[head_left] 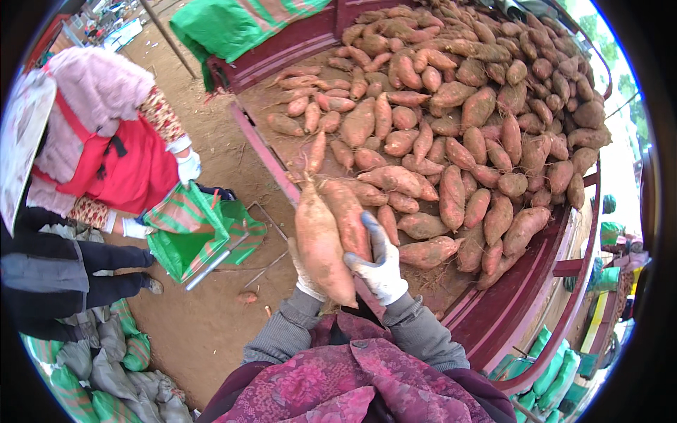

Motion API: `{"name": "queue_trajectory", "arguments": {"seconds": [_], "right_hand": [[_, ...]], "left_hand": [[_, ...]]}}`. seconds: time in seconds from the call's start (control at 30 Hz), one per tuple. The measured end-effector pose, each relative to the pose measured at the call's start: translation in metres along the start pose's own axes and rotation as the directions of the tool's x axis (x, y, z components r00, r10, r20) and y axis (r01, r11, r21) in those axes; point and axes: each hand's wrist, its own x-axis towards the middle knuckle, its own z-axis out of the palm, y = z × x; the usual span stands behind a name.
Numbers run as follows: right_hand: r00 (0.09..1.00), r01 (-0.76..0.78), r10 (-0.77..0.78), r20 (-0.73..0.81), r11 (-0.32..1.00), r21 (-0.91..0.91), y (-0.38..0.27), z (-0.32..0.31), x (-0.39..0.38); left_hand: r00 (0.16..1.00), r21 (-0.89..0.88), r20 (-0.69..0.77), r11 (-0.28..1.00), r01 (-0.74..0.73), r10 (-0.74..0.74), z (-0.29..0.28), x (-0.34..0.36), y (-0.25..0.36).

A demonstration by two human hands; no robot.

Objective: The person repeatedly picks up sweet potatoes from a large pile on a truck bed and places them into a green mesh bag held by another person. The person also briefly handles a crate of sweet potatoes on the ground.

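Observation:
Two large sweet potatoes are held side by side in front of my chest, at the edge of the truck bed. My left hand (305,276), in a white glove, is closed round the nearer sweet potato (321,243); most of its fingers are hidden behind it. Against that one lies the second sweet potato (345,211), gripped from its right side by my right hand (383,266) in a white and grey glove. Just beyond, a big heap of sweet potatoes (479,151) with soil and thin roots on them fills much of the bed.
On the left, a person in a red apron (141,166) holds a green striped sack (185,229) over a thin metal frame (264,268). Filled sacks (113,359) lie at the lower left. The dark red truck side (486,331) runs along my right.

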Motion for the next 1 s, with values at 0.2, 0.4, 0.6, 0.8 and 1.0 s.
{"name": "queue_trajectory", "arguments": {"seconds": [0.2,0.4,0.6,0.8,1.0], "right_hand": [[0.871,0.424,-0.239,0.429,0.806,-0.412,-0.045,0.084,-0.002],[0.822,0.286,-0.012,0.570,0.873,-0.395,-0.042,0.105,-0.018],[0.906,-0.009,0.241,0.348,0.833,-0.553,-0.005,0.041,-0.056],[0.926,-0.333,0.378,0.005,0.821,-0.464,0.026,-0.020,-0.076],[0.979,-0.203,0.178,-0.099,0.814,-0.544,0.055,-0.086,-0.033]], "left_hand": [[0.957,-0.034,-0.149,0.966,-0.255,0.248,-0.005,-0.031,0.119],[0.875,-0.066,-0.257,0.896,-0.439,0.410,-0.053,-0.032,0.224],[0.666,0.212,-0.514,0.832,-0.513,0.541,-0.175,-0.034,0.271],[0.642,-0.277,-0.749,0.802,-0.529,0.165,-0.220,-0.016,0.277],[0.415,0.200,-0.850,0.928,-0.314,0.323,-0.190,0.020,0.265]]}}
